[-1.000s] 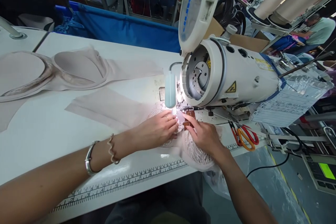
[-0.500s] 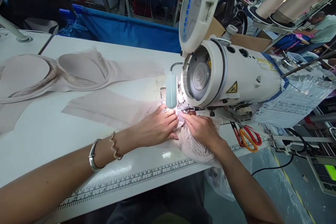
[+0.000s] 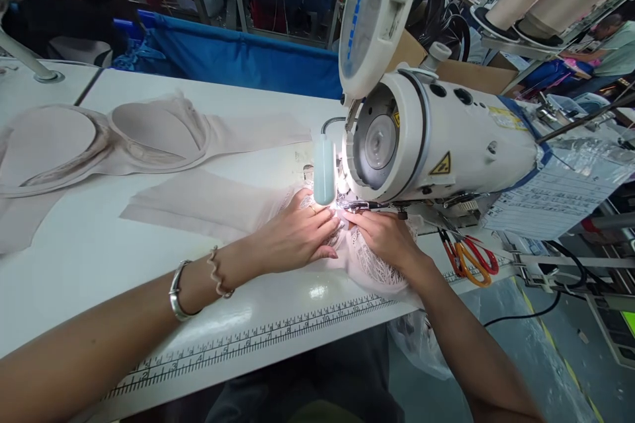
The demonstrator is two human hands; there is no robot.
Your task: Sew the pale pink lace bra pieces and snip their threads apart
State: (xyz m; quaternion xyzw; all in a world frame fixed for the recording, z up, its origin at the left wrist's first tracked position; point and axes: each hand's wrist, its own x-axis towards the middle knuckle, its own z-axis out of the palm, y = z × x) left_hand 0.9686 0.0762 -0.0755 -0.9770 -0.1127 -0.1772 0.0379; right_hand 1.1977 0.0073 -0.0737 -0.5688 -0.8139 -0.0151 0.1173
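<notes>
A pale pink lace bra [image 3: 374, 264] lies bunched under the head of a white sewing machine [image 3: 446, 139]. My left hand [image 3: 302, 231] rests flat on the lace, fingers stretched toward the lit needle area and thumb apart. On the other side, my right hand [image 3: 384, 234] is closed on the fabric's edge close to the presser foot; its fingertips are partly hidden. A small pale-blue lamp [image 3: 324, 172] stands just above my left fingertips. A plain fabric wing [image 3: 198, 205] of the piece stretches out to the left.
Another beige bra [image 3: 153, 135] lies at the table's left. Scissors with orange and red handles [image 3: 471, 261] lie at the right. A ruler strip [image 3: 248, 344] lines the front edge. Blue cloth [image 3: 248, 56] hangs behind the table. Other people sit in the background.
The lace cup by my right hand has shifted slightly away from me, toward the machine. My right hand has moved up a little with it. My left hand has hardly moved.
</notes>
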